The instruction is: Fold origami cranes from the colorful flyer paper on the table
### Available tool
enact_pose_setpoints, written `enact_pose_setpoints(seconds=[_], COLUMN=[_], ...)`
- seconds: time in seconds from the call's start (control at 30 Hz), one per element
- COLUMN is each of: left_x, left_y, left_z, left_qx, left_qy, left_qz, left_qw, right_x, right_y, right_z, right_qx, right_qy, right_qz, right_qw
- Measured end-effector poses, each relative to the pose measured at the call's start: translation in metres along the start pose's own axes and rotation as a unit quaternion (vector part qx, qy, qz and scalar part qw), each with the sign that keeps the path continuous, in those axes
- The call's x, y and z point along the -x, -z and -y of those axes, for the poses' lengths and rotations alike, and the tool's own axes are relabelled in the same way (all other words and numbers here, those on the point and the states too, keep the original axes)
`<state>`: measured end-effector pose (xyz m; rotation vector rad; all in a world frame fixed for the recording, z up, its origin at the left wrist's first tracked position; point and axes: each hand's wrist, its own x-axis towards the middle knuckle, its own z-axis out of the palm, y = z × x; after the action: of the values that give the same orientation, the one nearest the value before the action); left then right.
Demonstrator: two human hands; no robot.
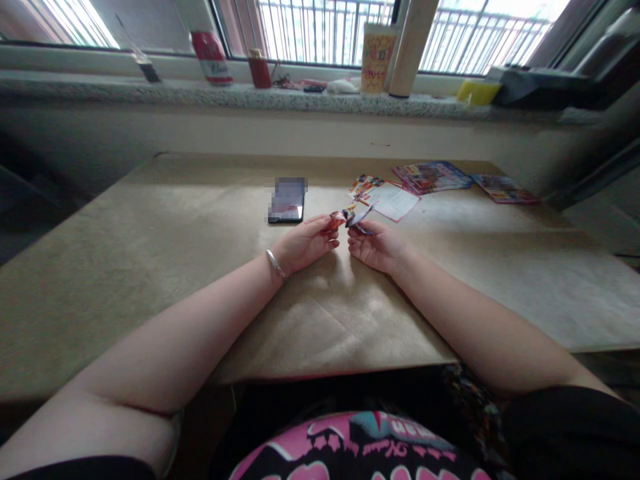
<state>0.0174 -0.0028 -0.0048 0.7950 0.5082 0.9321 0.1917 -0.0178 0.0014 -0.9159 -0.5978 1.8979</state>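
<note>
Paper-covered table (150, 267), phone (287, 200), leaflets (431, 177), cluttered windowsill (100, 93), left hand (305, 245) and right hand (379, 249) fingers pinching folded paper (354, 218)

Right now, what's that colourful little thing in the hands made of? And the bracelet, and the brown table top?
The folded piece looks like thin glossy printed paper, since it holds sharp creases and shines between the left hand and right hand. The bracelet is probably polished metal, silvery with a bright glint. The table cover seems matte brown kraft paper; fold lines show across it.
</note>
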Motion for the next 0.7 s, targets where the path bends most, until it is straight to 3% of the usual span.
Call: enact_pose_setpoints(seconds=[0.1,0.4,0.7], left_x=[0.0009,-0.0015,-0.0006], left_y=[0.0002,0.0009,0.0004], left_z=[-0.0014,0.0000,-0.0021], left_qx=[0.012,0.013,0.033], left_qy=[0.010,0.017,0.017], left_qz=[0.031,0.004,-0.026], left_qw=[0.999,1.000,0.999], right_x=[0.0033,0.0009,0.0005], right_y=[-0.0009,0.0008,-0.0006], right_z=[0.0017,-0.0034,-0.0021], right_qx=[-0.022,-0.035,-0.063], right_qy=[-0.020,0.071,0.059], right_qz=[0.003,0.027,0.001], right_qw=[1.000,0.996,0.996])
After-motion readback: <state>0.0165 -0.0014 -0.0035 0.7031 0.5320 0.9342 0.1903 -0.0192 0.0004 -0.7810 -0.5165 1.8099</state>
